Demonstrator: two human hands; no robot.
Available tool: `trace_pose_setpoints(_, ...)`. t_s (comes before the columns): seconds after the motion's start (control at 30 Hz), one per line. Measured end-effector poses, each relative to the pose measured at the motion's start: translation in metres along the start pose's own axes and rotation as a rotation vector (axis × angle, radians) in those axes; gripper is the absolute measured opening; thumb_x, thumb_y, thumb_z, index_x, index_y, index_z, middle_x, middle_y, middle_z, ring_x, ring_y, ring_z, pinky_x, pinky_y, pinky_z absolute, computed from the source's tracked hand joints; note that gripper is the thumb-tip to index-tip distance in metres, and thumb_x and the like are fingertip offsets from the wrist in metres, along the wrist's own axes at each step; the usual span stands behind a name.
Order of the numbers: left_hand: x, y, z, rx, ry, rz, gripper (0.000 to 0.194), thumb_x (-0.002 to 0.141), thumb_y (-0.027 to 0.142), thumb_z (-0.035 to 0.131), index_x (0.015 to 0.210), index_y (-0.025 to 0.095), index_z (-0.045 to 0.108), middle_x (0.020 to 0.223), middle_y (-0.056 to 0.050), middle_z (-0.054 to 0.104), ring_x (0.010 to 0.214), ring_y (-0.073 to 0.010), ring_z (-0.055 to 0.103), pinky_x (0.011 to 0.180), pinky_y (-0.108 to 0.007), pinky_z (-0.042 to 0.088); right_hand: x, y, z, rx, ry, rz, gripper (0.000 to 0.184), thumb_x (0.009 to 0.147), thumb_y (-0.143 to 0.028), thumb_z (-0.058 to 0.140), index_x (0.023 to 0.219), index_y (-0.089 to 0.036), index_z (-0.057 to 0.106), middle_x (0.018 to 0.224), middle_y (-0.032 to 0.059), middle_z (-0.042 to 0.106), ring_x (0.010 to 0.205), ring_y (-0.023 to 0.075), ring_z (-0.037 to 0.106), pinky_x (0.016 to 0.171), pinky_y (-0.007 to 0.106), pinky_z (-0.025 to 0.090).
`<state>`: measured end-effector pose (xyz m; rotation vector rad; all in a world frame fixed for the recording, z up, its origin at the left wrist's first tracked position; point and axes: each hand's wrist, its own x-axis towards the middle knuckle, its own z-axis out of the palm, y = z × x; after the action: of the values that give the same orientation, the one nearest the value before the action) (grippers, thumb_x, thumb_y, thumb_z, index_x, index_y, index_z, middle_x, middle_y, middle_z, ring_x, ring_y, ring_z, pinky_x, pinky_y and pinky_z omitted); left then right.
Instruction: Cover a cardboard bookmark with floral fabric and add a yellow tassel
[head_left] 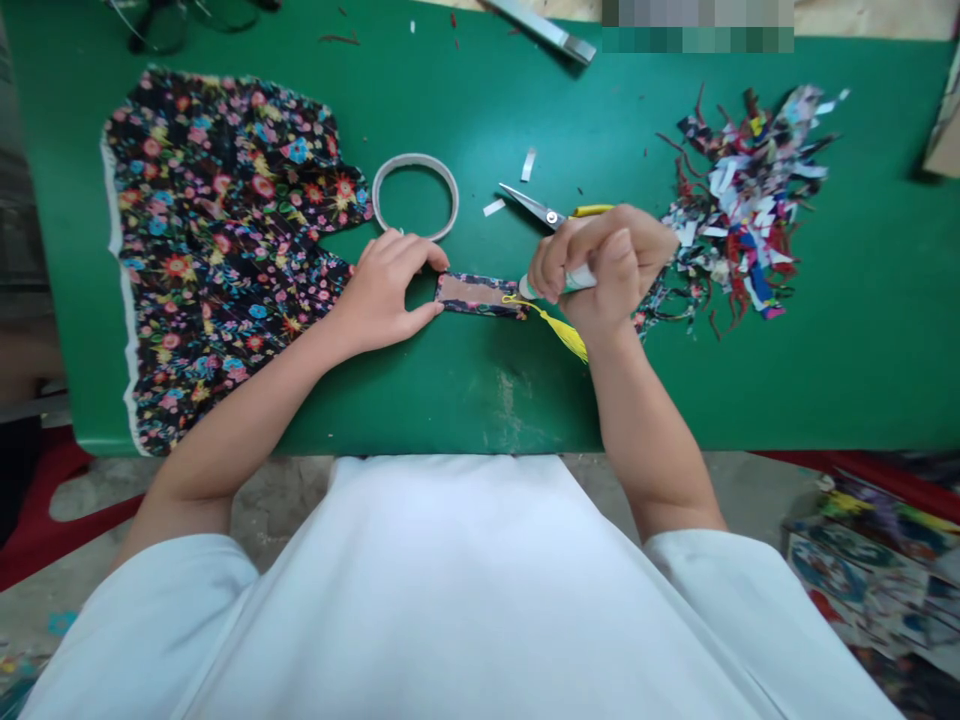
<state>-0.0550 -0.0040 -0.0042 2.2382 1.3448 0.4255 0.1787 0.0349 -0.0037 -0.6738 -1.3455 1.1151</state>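
A narrow bookmark (pixel 474 291) lies flat on the green table, its tan middle edged by folded dark floral fabric. From its right end runs a yellow tassel (pixel 564 334). My left hand (pixel 386 285) pinches the left end, thumb and forefinger at its corners. Closed in a fist, my right hand (pixel 609 262) grips what looks like a white-and-green glue stick (pixel 577 279), its tip at the bookmark's right end. Partly behind that hand lie yellow-handled scissors (pixel 544 212), blades pointing left. A roll of pale tape (pixel 379 205) rests just beyond my left hand.
Dark floral cloth (pixel 217 230) covers the table's left side, partly under my left forearm. A heap of fabric scraps (pixel 750 205) sits at the right. Eyeglasses (pixel 161 25) and a metal tool (pixel 551 30) lie along the far edge. Small white pieces (pixel 528 165) are near the scissors.
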Motion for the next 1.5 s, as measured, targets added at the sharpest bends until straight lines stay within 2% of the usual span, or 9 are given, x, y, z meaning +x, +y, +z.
trace_pose_setpoints(0.2, 0.000, 0.001, 0.000, 0.000, 0.009, -0.012, 0.034, 0.087, 0.041, 0.065, 0.115, 0.022, 0.059, 0.110, -0.009, 0.065, 0.112, -0.0311, 0.059, 0.105, -0.051, 0.042, -0.003, 0.000, -0.001, 0.019, -0.019, -0.052, 0.047, 0.086, -0.067, 0.062, 0.057, -0.031, 0.053, 0.039, -0.0054, 0.034, 0.031, 0.0141, 0.030, 0.033, 0.034, 0.027)
trace_pose_setpoints(0.33, 0.000, 0.004, -0.002, -0.019, 0.011, -0.029, 0.033, 0.085, 0.040, 0.066, 0.113, 0.022, 0.061, 0.110, -0.009, 0.065, 0.112, -0.0313, 0.059, 0.104, -0.051, 0.043, -0.005, -0.003, 0.003, 0.060, -0.022, -0.092, 0.042, 0.090, -0.056, 0.060, 0.058, -0.031, 0.054, 0.040, -0.0055, 0.036, 0.029, 0.0140, 0.032, 0.032, 0.033, 0.025)
trace_pose_setpoints(0.6, 0.001, 0.004, -0.001, -0.045, 0.008, -0.043, 0.034, 0.083, 0.037, 0.068, 0.114, 0.023, 0.060, 0.111, -0.010, 0.064, 0.114, -0.0327, 0.058, 0.106, -0.053, 0.042, -0.004, -0.008, 0.008, 0.089, -0.030, -0.118, 0.046, 0.091, -0.053, 0.061, 0.055, -0.026, 0.047, 0.040, -0.0062, 0.036, 0.026, 0.0107, 0.032, 0.028, 0.028, 0.023)
trace_pose_setpoints(0.93, 0.002, 0.005, -0.005, -0.060, -0.012, -0.055, 0.034, 0.082, 0.035, 0.069, 0.112, 0.022, 0.062, 0.110, -0.009, 0.065, 0.111, -0.0318, 0.059, 0.105, -0.052, 0.043, 0.007, -0.010, 0.011, -0.076, 0.149, 0.016, 0.063, 0.083, -0.076, 0.061, 0.057, -0.026, 0.032, 0.041, -0.0068, 0.032, 0.030, 0.0101, 0.028, 0.032, 0.031, 0.029)
trace_pose_setpoints(1.03, 0.003, 0.006, -0.006, -0.055, -0.001, -0.046, 0.032, 0.082, 0.036, 0.068, 0.110, 0.022, 0.062, 0.109, -0.008, 0.067, 0.109, -0.0304, 0.060, 0.103, -0.051, 0.045, 0.009, -0.012, 0.019, 0.026, 0.195, 0.002, 0.058, 0.084, -0.070, 0.063, 0.058, -0.026, 0.036, 0.042, -0.0062, 0.035, 0.030, 0.0107, 0.028, 0.031, 0.031, 0.025)
trace_pose_setpoints(1.13, 0.003, 0.007, -0.006, -0.050, 0.010, -0.045, 0.031, 0.081, 0.035, 0.068, 0.108, 0.022, 0.063, 0.107, -0.008, 0.068, 0.106, -0.0289, 0.060, 0.100, -0.049, 0.046, 0.006, -0.011, 0.029, 0.119, 0.115, -0.049, 0.048, 0.089, -0.060, 0.061, 0.057, -0.027, 0.046, 0.042, -0.0056, 0.039, 0.027, 0.0111, 0.028, 0.030, 0.032, 0.023)
trace_pose_setpoints(1.27, 0.003, 0.006, -0.005, -0.054, 0.011, -0.043, 0.032, 0.082, 0.039, 0.069, 0.109, 0.023, 0.062, 0.108, -0.008, 0.068, 0.106, -0.0290, 0.060, 0.101, -0.049, 0.045, -0.003, 0.001, 0.033, -0.004, -0.028, 0.042, 0.054, 0.086, -0.072, 0.058, 0.055, -0.029, 0.049, 0.041, -0.0036, 0.041, 0.032, 0.0146, 0.038, 0.037, 0.035, 0.038)
trace_pose_setpoints(1.37, 0.003, 0.004, -0.003, -0.062, 0.014, -0.034, 0.034, 0.083, 0.043, 0.068, 0.111, 0.023, 0.062, 0.109, -0.008, 0.068, 0.109, -0.0298, 0.059, 0.103, -0.049, 0.044, -0.008, 0.013, 0.029, -0.059, -0.053, 0.114, 0.061, 0.083, -0.084, 0.052, 0.054, -0.030, 0.050, 0.041, -0.0025, 0.040, 0.037, 0.0170, 0.042, 0.045, 0.038, 0.048)
trace_pose_setpoints(1.5, 0.003, 0.004, -0.003, -0.051, 0.028, -0.025, 0.033, 0.083, 0.042, 0.068, 0.109, 0.023, 0.062, 0.108, -0.007, 0.069, 0.105, -0.0276, 0.060, 0.099, -0.046, 0.045, -0.010, 0.017, 0.029, -0.039, -0.029, 0.099, 0.063, 0.083, -0.085, 0.049, 0.054, -0.029, 0.049, 0.041, -0.0031, 0.038, 0.036, 0.0160, 0.040, 0.045, 0.037, 0.048)
